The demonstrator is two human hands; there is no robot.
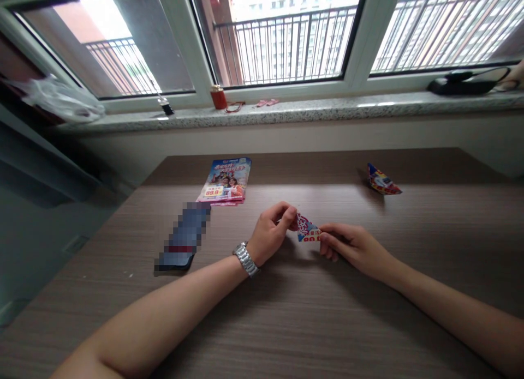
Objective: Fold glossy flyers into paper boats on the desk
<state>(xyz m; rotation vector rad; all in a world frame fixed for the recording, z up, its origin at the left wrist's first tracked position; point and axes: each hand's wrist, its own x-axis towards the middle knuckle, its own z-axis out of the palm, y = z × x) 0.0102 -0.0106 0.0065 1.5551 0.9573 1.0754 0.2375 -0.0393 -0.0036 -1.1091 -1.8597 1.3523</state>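
Observation:
A small folded paper (308, 229), roughly triangular and printed in red, white and blue, is held up between my two hands just above the table. My left hand (273, 230), with a silver watch on the wrist, pinches its upper left corner. At its lower right corner, my right hand (351, 246) grips it between thumb and fingers. Parts of the paper are hidden behind the fingertips. Farther back on the right lies a folded paper boat (381, 181) in similar printed colours. A stack of printed flyers (226, 178) rests at the back left.
A dark phone-like object (184, 237), partly pixelated, lies on the wooden table (262, 324) left of my hands. Along the stone windowsill (327, 109) are a red container (218, 97), a small dark bottle (166, 106), a plastic bag (65, 98) and a black device (462, 83).

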